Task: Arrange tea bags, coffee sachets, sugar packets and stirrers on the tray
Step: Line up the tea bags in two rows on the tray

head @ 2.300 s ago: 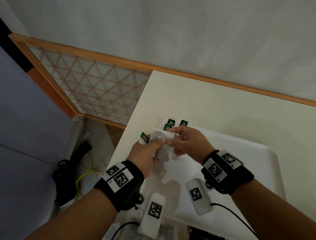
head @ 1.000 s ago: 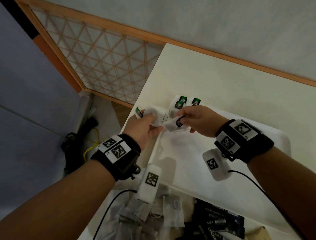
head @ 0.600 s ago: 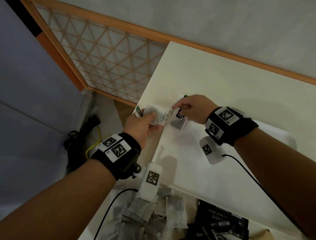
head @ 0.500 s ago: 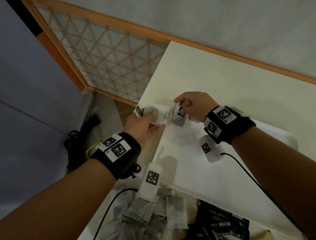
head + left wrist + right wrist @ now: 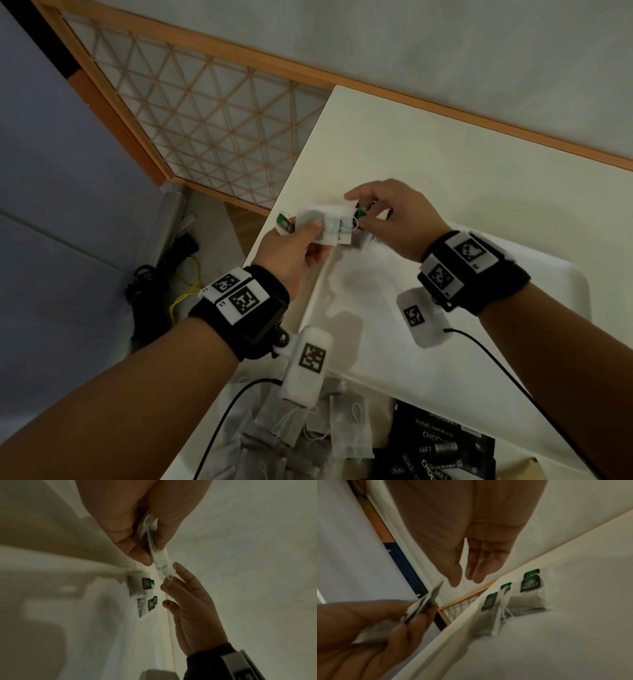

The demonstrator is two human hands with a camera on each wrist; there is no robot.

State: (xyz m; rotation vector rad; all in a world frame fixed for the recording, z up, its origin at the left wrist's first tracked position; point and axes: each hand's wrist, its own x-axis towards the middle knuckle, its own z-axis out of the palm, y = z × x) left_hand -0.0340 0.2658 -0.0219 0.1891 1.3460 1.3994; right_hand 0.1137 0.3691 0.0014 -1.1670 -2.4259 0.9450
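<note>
My left hand pinches a small stack of white tea bags just off the far-left corner of the white tray. In the left wrist view the thumb and fingers of the left hand clamp the stack. My right hand hovers beside it with straight fingers and holds nothing; the right wrist view shows the right hand empty. Three tea bags with green tags lie in a row in the tray's far-left corner, below the right hand.
A heap of loose tea bags and several black sachets lie on the table near me, in front of the tray. A wooden lattice screen stands left of the table. Cables lie on the floor.
My right hand took a tea bag from the left hand's stack, laid it in the tray's far corner and has come back empty beside the stack. The left hand kept its hold.
</note>
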